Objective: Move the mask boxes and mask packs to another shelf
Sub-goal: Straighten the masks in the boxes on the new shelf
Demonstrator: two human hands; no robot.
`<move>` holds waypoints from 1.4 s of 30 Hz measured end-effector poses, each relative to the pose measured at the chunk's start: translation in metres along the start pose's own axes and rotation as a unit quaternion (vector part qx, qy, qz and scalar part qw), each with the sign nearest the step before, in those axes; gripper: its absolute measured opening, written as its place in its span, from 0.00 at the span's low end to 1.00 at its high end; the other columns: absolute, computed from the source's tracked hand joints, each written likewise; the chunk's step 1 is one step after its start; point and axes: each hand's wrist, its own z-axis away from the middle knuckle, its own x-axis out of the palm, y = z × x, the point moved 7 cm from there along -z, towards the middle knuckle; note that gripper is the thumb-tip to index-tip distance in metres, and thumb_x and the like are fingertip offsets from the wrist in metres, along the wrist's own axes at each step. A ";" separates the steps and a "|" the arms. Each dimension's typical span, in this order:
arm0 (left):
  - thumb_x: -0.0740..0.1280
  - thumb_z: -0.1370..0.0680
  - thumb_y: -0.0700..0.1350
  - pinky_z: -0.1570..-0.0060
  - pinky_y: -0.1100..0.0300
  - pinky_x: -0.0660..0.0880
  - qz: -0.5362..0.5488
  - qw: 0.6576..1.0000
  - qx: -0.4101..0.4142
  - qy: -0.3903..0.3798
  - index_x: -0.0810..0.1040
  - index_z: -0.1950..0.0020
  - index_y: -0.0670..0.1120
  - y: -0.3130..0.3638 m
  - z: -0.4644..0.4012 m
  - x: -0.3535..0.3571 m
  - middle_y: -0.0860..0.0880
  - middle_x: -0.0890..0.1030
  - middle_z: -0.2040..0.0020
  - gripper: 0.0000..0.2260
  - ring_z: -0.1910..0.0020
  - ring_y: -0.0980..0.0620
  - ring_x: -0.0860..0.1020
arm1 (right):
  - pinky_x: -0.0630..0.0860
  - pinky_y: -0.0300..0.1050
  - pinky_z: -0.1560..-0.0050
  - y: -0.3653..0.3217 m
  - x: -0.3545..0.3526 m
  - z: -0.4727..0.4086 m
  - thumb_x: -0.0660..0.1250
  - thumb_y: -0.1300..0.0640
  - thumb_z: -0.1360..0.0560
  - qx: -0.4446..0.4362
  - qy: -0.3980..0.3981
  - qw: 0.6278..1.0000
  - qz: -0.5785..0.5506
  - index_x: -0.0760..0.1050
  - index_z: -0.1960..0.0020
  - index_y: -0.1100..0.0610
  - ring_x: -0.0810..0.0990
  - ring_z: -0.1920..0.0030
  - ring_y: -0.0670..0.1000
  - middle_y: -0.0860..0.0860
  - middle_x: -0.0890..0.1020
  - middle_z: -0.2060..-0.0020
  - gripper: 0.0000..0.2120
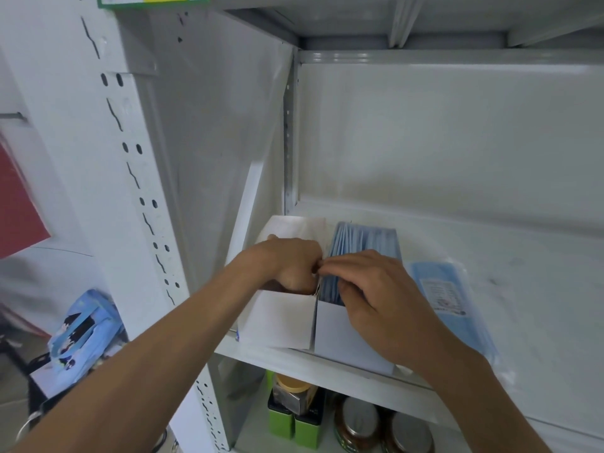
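Two open white mask boxes stand side by side at the left end of a white metal shelf. The left box has my left hand reaching into its top, fingers curled over the wall it shares with its neighbour. The right box is full of upright blue masks. My right hand rests on top of those masks and pinches at them near the shared wall. Both hands' fingertips meet there. A flat clear pack of blue masks lies on the shelf just right of the boxes.
The shelf's side panel and slotted upright close off the left. Below are green tins and lidded jars. A crumpled blue pack lies outside the rack at lower left. A red sheet hangs at the far left.
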 end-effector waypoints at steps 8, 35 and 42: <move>0.73 0.33 0.48 0.40 0.54 0.78 0.213 0.965 -0.051 0.144 0.73 0.29 0.56 -0.034 0.023 -0.030 0.60 0.83 0.52 0.32 0.45 0.54 0.80 | 0.70 0.54 0.33 -0.002 -0.003 0.001 0.61 0.60 0.19 -0.009 0.004 1.000 -0.008 0.81 0.36 0.49 0.76 0.38 0.45 0.42 0.83 0.39 0.16; 0.75 0.26 0.48 0.52 0.56 0.79 0.149 0.919 -0.027 0.364 0.76 0.43 0.56 -0.057 0.064 -0.014 0.56 0.81 0.45 0.15 0.49 0.55 0.79 | 0.53 0.54 0.21 -0.026 0.015 -0.033 0.52 0.51 0.17 -0.061 -0.110 0.991 0.041 0.73 0.30 0.44 0.65 0.28 0.43 0.40 0.75 0.33 0.19; 0.72 0.25 0.40 0.51 0.61 0.77 0.177 0.906 0.044 0.381 0.81 0.43 0.54 -0.056 0.068 -0.015 0.57 0.81 0.46 0.13 0.52 0.59 0.79 | 0.69 0.50 0.35 -0.015 0.013 -0.038 0.54 0.51 0.16 -0.045 -0.051 0.992 0.103 0.81 0.41 0.51 0.75 0.47 0.49 0.47 0.81 0.48 0.17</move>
